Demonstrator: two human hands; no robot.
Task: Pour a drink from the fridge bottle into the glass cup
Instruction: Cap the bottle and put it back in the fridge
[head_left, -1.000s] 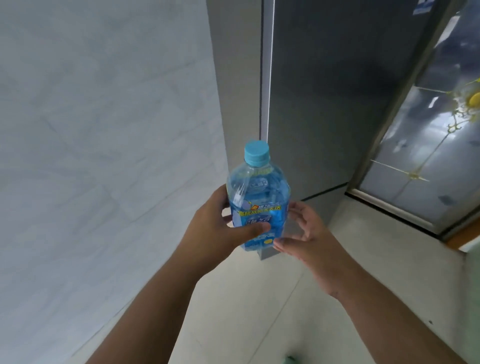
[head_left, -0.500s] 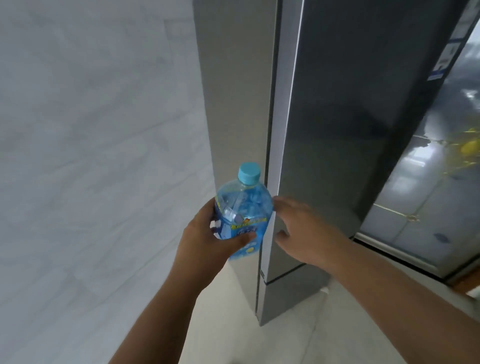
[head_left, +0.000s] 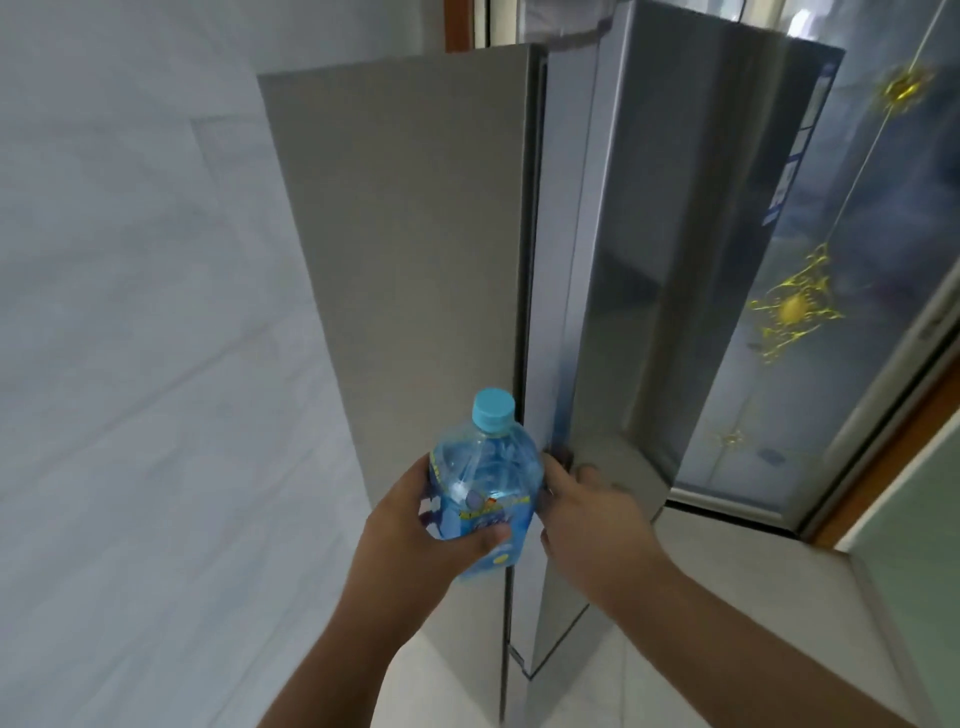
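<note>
- Pale marbled wall (head_left: 130, 312) on the left, grey fridge (head_left: 415, 234) straight ahead.
- Left hand (head_left: 415, 540) grips the blue-capped bottle (head_left: 483, 483) upright, in front of the fridge.
- Right hand (head_left: 587, 514) rests against the fridge door (head_left: 649, 260) edge, fingers loosely spread, grasping nothing.

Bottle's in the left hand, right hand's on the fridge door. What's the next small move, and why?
Probably push the fridge door shut with the right hand: its fingers rest at the door's edge, and a narrow gap shows there. The left hand grips the capped bottle; no glass cup is in view.
</note>
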